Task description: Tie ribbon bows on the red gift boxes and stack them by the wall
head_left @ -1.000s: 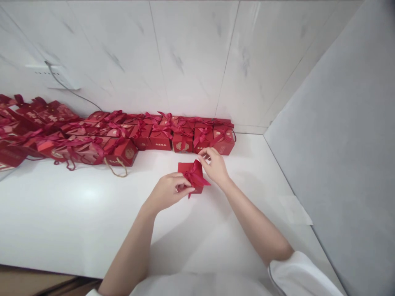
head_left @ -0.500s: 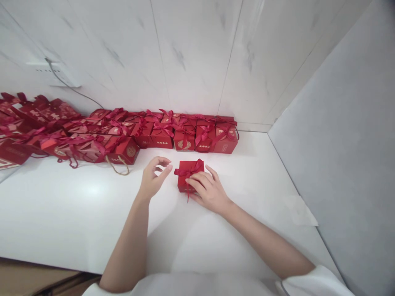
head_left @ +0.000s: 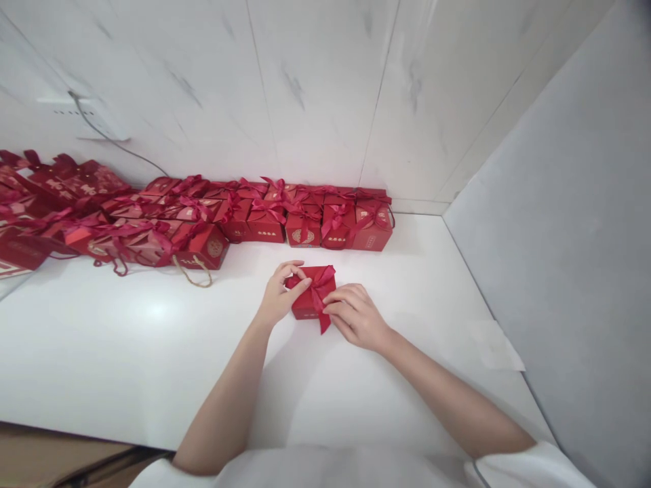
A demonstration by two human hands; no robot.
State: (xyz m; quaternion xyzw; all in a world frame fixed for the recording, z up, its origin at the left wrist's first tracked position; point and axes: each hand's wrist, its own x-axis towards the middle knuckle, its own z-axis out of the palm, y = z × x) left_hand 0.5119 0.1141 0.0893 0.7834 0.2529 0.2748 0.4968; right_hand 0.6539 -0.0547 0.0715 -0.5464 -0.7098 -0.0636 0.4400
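A small red gift box (head_left: 306,311) sits on the white table, with a dark red ribbon (head_left: 319,288) tied in a bow across its top. At the box's left side my left hand (head_left: 281,293) pinches the bow's left loop between thumb and fingers. My right hand (head_left: 359,315) is at the right side, its fingertips closed on the ribbon near the hanging tail. That tail drops over the front face and partly covers the gold print there.
Several red ribboned boxes (head_left: 371,234) stand in rows along the marble-patterned wall. A twisted cord handle (head_left: 196,274) sticks out in front of them. At left are red bags (head_left: 61,179) and a cable (head_left: 116,146). A grey panel (head_left: 574,237) borders the table's right side.
My left hand has come right to the box and taken the ribbon's loop. The right hand has shifted off the box top to the right, and the ribbon tail now lies wider across the front.
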